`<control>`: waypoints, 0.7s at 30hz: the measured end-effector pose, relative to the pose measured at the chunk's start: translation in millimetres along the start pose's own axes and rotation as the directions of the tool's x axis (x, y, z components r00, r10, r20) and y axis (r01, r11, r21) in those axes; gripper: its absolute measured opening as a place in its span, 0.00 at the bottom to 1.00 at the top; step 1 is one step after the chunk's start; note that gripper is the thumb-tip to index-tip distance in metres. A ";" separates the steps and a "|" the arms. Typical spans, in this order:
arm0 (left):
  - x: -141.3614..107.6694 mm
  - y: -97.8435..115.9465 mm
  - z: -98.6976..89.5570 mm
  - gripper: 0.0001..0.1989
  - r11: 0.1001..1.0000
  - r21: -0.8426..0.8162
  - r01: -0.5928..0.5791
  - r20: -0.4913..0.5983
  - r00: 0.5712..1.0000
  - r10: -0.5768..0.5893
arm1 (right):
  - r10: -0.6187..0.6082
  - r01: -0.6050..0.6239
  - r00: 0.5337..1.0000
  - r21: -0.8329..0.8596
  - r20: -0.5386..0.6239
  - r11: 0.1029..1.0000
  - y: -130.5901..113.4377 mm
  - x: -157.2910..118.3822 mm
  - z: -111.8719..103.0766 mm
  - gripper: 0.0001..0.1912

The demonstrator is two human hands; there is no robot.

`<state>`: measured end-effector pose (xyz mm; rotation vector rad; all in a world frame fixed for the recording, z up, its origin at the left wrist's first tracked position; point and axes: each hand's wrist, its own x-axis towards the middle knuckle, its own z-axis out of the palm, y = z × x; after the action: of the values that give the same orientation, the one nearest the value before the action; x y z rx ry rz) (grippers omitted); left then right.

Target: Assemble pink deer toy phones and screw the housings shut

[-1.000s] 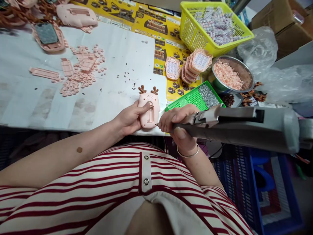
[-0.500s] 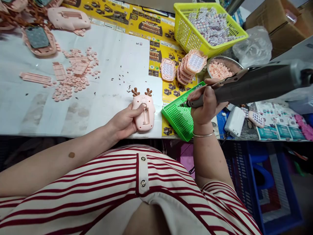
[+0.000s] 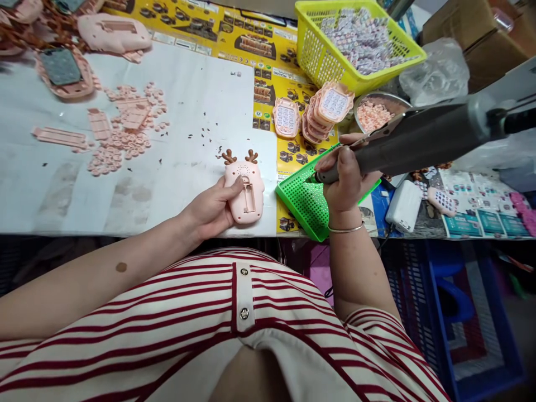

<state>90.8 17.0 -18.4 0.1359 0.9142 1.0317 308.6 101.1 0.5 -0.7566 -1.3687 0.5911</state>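
Note:
My left hand [image 3: 215, 209] grips a pink toy phone [image 3: 250, 192] with brown antlers, its back turned up. The thumb rests near the top of the phone's uncovered battery slot. In my right hand [image 3: 345, 178] is a dark electric screwdriver [image 3: 422, 139], fingers wrapped round its front end. Its tip hangs over a green perforated tray [image 3: 307, 209], pointing left; whether it touches the tray I cannot tell. Small screws seem to lie at the tray's far edge, partly behind my hand.
Pink battery covers [image 3: 62, 137] and small rings [image 3: 111, 151] lie at left. Behind them are more phone shells [image 3: 65, 70]. Keypad fronts [image 3: 330, 106] are stacked before a yellow basket [image 3: 326, 56] of keypad pieces. A metal bowl [image 3: 358, 114] holds pink bits. A white box [image 3: 404, 206] stands right.
The screwdriver and my right hand have shifted slightly left, with the tip staying over the green tray. My left hand keeps its hold on the toy phone, nearly still.

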 end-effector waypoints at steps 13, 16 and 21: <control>0.5 -0.3 16.6 0.18 0.996 -0.059 -0.072 -0.042 0.997 0.070 | 0.000 -0.091 0.950 0.279 0.313 0.956 -80.3 -57.5 61.6 0.14; -0.5 -0.3 18.3 0.17 0.993 -0.072 -0.090 -0.054 0.995 0.086 | -0.056 -0.058 0.939 0.319 0.338 0.946 -75.4 -63.1 69.6 0.14; 0.6 -2.5 17.3 0.23 0.994 -0.058 -0.096 -0.043 0.995 0.094 | 0.109 -0.189 0.925 0.191 0.365 0.963 -67.8 -68.6 72.8 0.21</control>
<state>104.9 21.5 -8.9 0.1098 0.9188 1.1527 224.1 15.4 11.6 -0.5929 -1.5458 1.0233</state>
